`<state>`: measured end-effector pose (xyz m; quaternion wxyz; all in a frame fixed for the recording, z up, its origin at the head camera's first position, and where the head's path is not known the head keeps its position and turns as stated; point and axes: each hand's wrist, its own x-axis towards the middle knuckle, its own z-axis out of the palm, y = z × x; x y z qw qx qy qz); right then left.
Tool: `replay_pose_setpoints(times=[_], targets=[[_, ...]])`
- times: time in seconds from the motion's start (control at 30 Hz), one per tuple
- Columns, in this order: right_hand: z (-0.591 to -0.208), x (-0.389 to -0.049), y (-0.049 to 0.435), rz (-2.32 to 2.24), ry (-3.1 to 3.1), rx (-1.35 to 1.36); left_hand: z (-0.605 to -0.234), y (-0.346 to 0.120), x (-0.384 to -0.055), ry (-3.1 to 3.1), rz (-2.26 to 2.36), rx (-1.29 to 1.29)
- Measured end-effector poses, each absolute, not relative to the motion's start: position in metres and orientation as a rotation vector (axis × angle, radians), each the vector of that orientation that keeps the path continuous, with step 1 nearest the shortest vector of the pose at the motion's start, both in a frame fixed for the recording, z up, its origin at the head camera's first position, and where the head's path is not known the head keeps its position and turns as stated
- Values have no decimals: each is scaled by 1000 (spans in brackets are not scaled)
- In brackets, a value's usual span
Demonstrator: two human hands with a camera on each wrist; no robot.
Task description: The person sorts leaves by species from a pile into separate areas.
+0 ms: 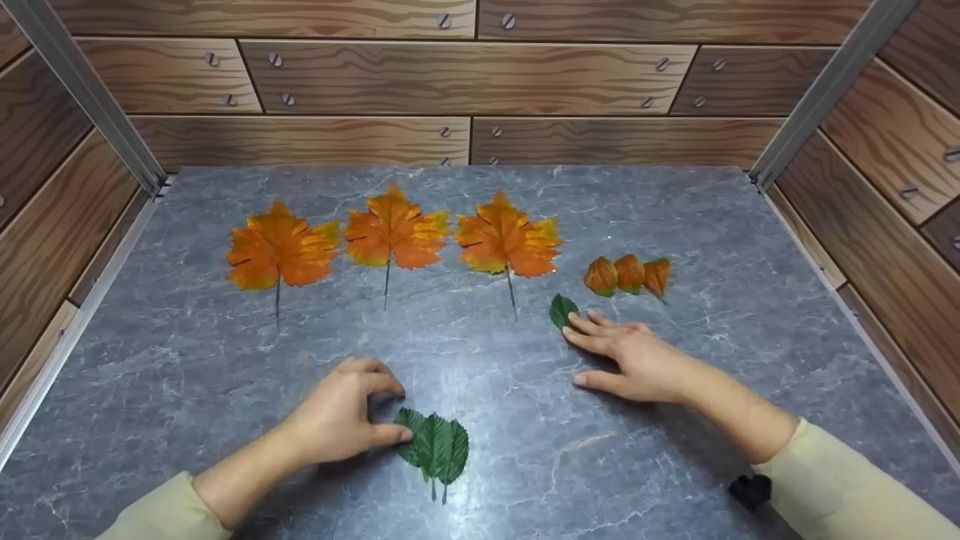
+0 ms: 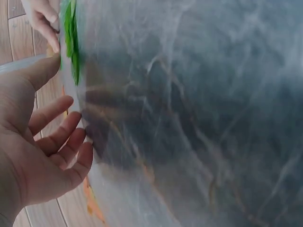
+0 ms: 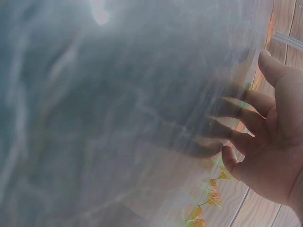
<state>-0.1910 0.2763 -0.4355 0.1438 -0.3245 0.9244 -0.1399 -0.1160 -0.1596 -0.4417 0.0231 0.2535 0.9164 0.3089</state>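
Green leaf point(image 1: 561, 309) lies on the table point(image 1: 187, 375) near small orange leaves point(image 1: 629, 273), its lower part hidden by the right hand's point(image 1: 634, 361) outstretched fingers. The left hand point(image 1: 341, 411) gapes wide, thumb over stacked leaves point(image 1: 442, 446); contact is unclear. Positioning the single leaf seems underway; next calls for a gentle release.

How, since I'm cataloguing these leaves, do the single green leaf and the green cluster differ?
The single green leaf lies alone, while the green cluster has three overlapping leaves.
The green cluster shows stems pointing toward the person; the single green leaf's stem isn't visible.
The right hand partly covers the single green leaf; the left hand has its thumb over the green cluster's edge.
Both lie on the table.
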Motion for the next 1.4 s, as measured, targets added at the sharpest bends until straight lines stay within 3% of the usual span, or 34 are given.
replay_pose_setpoints(times=[1.4], targets=[[-435, -190, 275, -392, 2674, -924, -447, -151, -111, 2754, 939, 787]])
